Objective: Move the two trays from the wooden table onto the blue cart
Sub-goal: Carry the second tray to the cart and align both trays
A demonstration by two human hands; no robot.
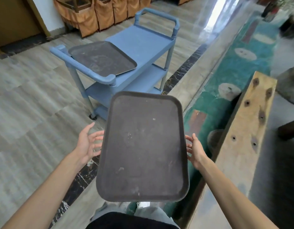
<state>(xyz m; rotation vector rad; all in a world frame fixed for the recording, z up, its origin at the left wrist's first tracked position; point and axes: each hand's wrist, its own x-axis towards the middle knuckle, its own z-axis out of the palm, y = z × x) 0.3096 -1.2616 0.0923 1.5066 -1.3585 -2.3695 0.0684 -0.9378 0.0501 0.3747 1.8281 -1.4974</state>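
I hold a dark brown rectangular tray (pixel 143 146) flat in front of me, above the floor. My left hand (pixel 88 142) grips its left edge and my right hand (pixel 195 149) grips its right edge, fingers tucked under the rim. Ahead stands the blue cart (pixel 143 42). A second dark tray (pixel 101 58) lies on the cart's top shelf at the near end, by the near handle. The wooden table (pixel 247 129) runs along my right side.
The cart has two lower shelves (pixel 143 80) and a handle at each end. A green patterned carpet (pixel 233 75) lies between the cart and the table. Chairs with orange covers (pixel 101 15) line the far wall.
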